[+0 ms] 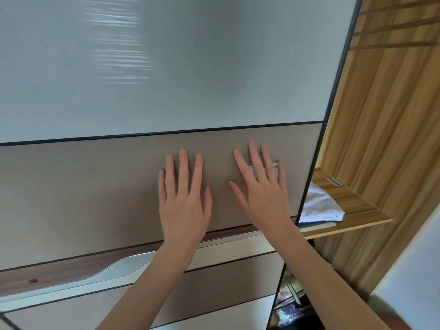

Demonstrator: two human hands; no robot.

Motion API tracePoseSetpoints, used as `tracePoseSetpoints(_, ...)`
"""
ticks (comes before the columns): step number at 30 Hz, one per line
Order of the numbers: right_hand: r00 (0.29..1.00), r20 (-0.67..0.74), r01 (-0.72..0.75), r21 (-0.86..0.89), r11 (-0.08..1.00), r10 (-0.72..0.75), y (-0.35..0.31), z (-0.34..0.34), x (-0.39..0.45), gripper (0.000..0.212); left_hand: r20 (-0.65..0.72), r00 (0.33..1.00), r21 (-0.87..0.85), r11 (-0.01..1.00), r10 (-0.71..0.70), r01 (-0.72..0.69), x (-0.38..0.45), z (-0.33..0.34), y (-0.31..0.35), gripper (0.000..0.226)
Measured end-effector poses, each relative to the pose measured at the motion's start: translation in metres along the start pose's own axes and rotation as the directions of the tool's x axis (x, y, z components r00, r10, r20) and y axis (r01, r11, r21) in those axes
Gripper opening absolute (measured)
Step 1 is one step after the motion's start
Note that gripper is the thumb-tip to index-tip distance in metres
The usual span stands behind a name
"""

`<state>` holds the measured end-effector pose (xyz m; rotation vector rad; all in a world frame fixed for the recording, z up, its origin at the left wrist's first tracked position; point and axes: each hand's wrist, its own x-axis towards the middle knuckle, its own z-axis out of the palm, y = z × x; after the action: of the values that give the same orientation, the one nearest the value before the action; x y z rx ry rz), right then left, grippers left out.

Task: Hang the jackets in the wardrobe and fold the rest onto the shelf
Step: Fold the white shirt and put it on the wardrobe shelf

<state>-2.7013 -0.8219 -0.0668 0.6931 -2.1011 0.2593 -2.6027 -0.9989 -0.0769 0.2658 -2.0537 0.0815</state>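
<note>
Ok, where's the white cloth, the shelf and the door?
white cloth (320, 206), head view, middle of the fabric.
shelf (362, 198), head view, bare wooden top.
door (107, 198), head view, brown panel.

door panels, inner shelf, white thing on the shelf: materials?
Upper door panel: glossy glass or lacquer, mirrors window light. Taupe band under both hands: matte laminate, probably. Shelf: wood-grain laminate board, striped print. White item: soft folded fabric, creased.

The door (166, 175) hides most of the shelf's (357, 203) folded white cloth (319, 206).
</note>
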Motion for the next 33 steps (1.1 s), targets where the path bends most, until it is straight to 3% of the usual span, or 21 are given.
tracePoseSetpoints(11, 1.000, -0.001, -0.014, 0.017, 1.000, 0.014, 0.112, 0.006, -0.007, 0.076, 0.003, 1.000, -0.012, 1.000, 0.001, -0.001, 0.014, 0.036, 0.107, 0.071)
tracePoseSetpoints(26, 0.999, 0.004, -0.046, 0.022, 0.999, 0.046, 0.264, 0.014, -0.017, 0.079, 0.052, 0.991, 0.014, 0.992, 0.124, -0.125, 0.018, 0.084, 0.216, 0.076)
tracePoseSetpoints(33, 0.998, 0.014, -0.065, 0.029, 0.997, 0.065, 0.322, 0.012, -0.022, 0.077, -0.019, 1.000, 0.093, 0.995, -0.024, 0.025, 0.011, 0.093, 0.213, 0.076)
